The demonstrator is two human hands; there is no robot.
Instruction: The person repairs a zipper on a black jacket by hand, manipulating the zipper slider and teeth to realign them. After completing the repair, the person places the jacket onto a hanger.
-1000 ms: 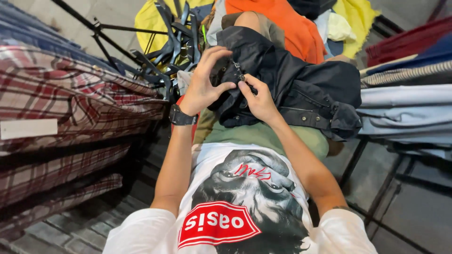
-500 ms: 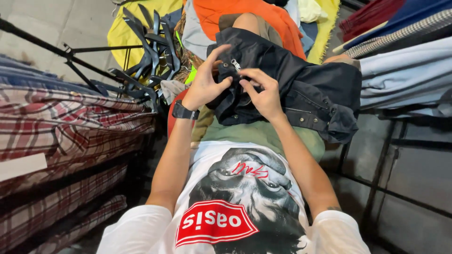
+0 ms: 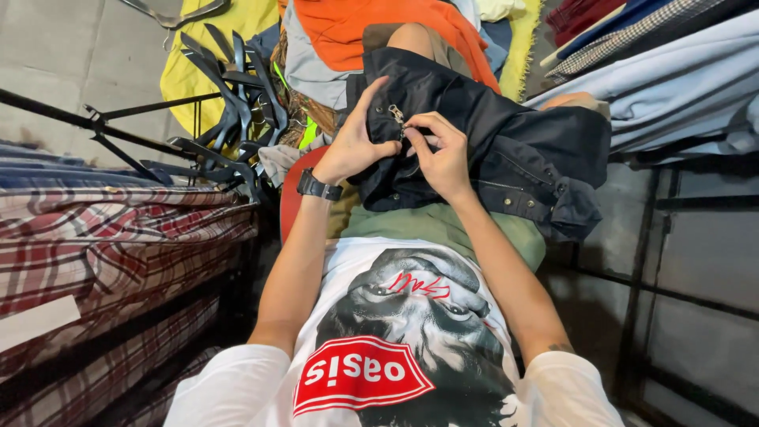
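Observation:
A black jacket [image 3: 506, 142] lies across my lap, over my knees. My left hand [image 3: 353, 145], with a black watch on the wrist, grips the jacket's fabric beside a metal zipper [image 3: 395, 115]. My right hand [image 3: 441, 150] pinches the jacket at the zipper line, thumb and fingers closed on the cloth next to the zipper pull. Both hands touch each other over the zipper. I wear a white printed shirt and green shorts.
A bundle of black plastic hangers [image 3: 225, 95] lies on a metal rack to the left. Folded plaid fabric [image 3: 111, 245] is stacked at left. Orange [image 3: 371, 28] and yellow [image 3: 190, 71] clothes pile ahead. Folded light blue garments [image 3: 672, 87] sit on a shelf at right.
My view has shifted a little; the hands stay on the jacket's zipper, the fingers working slightly closer together.

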